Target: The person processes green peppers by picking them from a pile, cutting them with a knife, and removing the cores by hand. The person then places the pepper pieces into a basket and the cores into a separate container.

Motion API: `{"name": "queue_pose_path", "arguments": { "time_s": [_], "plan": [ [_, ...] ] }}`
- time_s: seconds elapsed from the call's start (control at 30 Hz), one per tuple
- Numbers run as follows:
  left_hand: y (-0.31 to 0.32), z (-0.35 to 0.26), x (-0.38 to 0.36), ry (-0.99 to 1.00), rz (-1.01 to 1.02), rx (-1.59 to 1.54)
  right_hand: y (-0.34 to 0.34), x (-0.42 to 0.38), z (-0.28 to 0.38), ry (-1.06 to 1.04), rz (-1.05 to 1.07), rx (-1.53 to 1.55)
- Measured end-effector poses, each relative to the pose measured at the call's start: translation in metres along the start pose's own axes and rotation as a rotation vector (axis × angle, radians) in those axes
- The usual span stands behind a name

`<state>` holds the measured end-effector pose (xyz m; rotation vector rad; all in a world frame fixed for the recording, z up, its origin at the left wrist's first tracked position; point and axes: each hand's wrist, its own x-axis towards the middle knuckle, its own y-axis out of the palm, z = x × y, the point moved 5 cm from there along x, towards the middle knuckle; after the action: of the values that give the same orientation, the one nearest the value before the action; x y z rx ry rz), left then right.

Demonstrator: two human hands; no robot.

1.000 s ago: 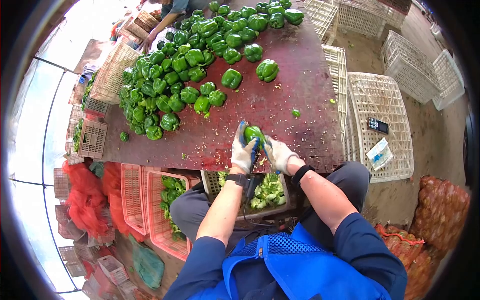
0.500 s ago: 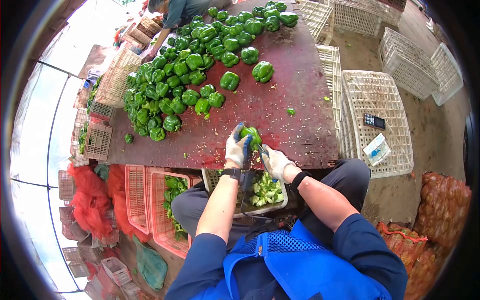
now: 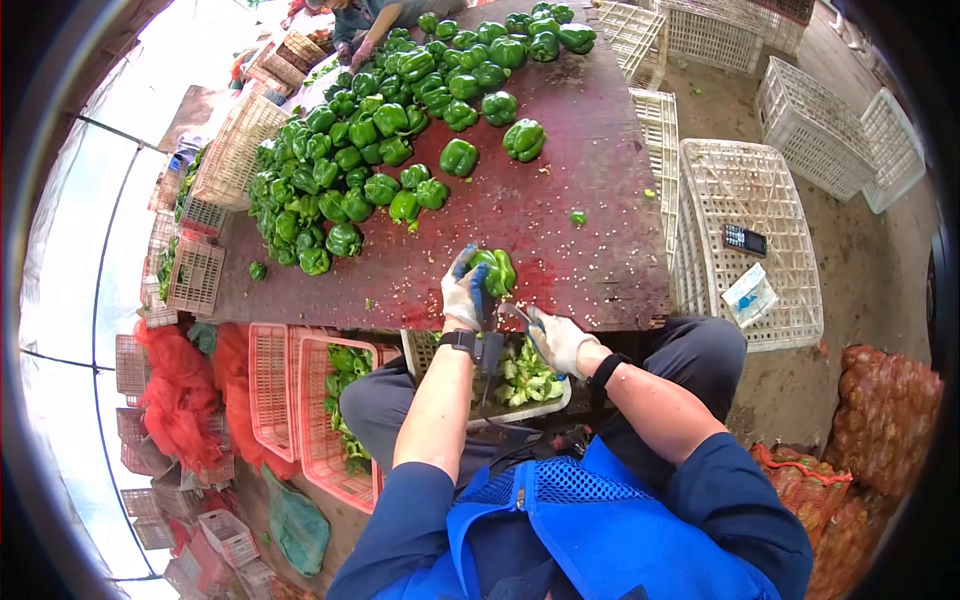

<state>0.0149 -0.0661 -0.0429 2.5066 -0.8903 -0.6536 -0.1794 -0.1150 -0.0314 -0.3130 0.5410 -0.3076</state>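
Note:
In a white and blue glove, my left hand point(image 3: 464, 287) is closed round a green bell pepper point(image 3: 499, 273) above the near edge of the red table point(image 3: 590, 270). My gloved right hand point(image 3: 557, 338) grips a small knife point(image 3: 516, 313), its blade pointing up and left, just below the pepper and apart from it. Under the table edge, between my knees, a crate point(image 3: 560, 402) holds pale green pepper cores and scraps point(image 3: 529, 376). Pale seeds and bits lie scattered on the tabletop around my hands.
A big heap of green peppers point(image 3: 350, 150) covers the table's far left. Another person point(image 3: 375, 18) works at the far side. Pink crates point(image 3: 310, 480) stand at my left. On an upturned white crate point(image 3: 790, 215) at right lie a phone point(image 3: 745, 240) and a packet point(image 3: 749, 295).
The knife has come out of the pepper as my right hand moved down and right. My left hand has turned the pepper slightly. The other person's hands have moved closer to the heap.

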Motion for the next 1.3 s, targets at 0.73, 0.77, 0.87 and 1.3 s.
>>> {"name": "queue_pose_path", "arguments": {
  "time_s": [0.73, 0.77, 0.87, 1.3],
  "plan": [
    [-0.002, -0.042, -0.035, 0.423, 0.253, 1.133, -0.028, 0.071, 0.031, -0.072, -0.329, 0.117],
    [-0.005, -0.04, -0.036, 0.421, 0.245, 0.986, -0.029, 0.069, 0.035, -0.063, -0.331, 0.072],
    [-0.042, -0.029, -0.017, 0.214, 0.072, 0.413, -0.026, 0.074, 0.033, -0.043, -0.353, -0.001],
    [-0.076, -0.061, -0.022, 0.465, -0.013, 1.253, -0.016, 0.078, 0.031, -0.122, -0.348, -0.035]
  ]
}}
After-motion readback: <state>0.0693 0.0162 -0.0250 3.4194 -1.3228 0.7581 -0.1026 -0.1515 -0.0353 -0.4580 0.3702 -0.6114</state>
